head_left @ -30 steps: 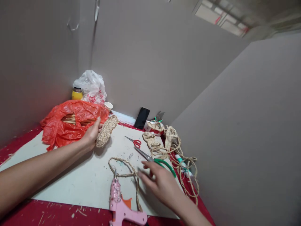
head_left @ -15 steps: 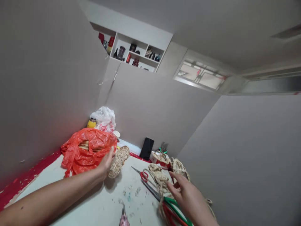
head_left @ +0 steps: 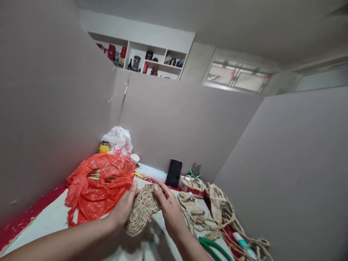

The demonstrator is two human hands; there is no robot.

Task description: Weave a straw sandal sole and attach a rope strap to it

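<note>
A braided straw piece shaped like a shoe sole [head_left: 143, 212] is held up over the table between both hands. My left hand [head_left: 123, 208] grips its left side, thumb on the near face. On its upper right edge my right hand [head_left: 171, 210] is closed, with the thumb in front and the fingers behind. A second braided straw piece [head_left: 189, 201] with loose cord lies right of my right hand. Green handles [head_left: 213, 246] show beside my right forearm, partly hidden by it. Below the sole, a thin metal tip [head_left: 144, 255] pokes into view.
A red plastic bag [head_left: 91, 204] with straw strands stands at left, before a white plastic bag [head_left: 119, 139] and a yellow jar [head_left: 104, 147]. A black phone [head_left: 174, 173] leans on the back wall. Straw cords [head_left: 228, 214] and a white-and-teal tube [head_left: 243, 243] lie at right.
My right hand has moved left from beside the scissors and straw on the right and taken hold of the sole. The sole has come lower and turned its broad face to me.
</note>
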